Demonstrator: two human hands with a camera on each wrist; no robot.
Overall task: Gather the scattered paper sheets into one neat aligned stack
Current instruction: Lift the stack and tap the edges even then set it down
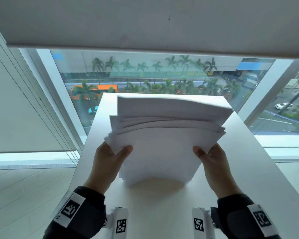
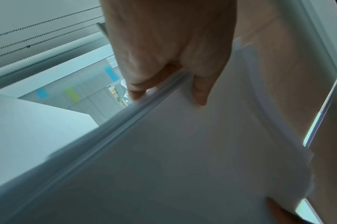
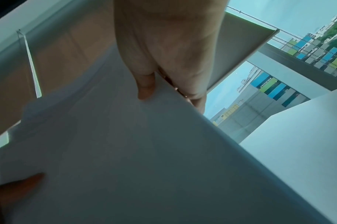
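Head view showed both hands up: the left hand [image 1: 109, 159] pinched the paper stack [image 1: 164, 135] at its left edge, the right hand [image 1: 212, 159] pinched the right edge, thumbs on the near face. Sheets stood on end on the white table [image 1: 248, 169], top edges fanned and uneven, near the window [image 1: 145, 75].

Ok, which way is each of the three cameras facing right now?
Head: looks forward and down over the white table at the sheaf of white paper sheets; left hand, right hand and dark sleeves show.
Left wrist: along the left hand, thumb on the paper.
Right wrist: along the right hand, mirrored.
Shared: all three show the paper; each wrist view catches the opposite thumb.
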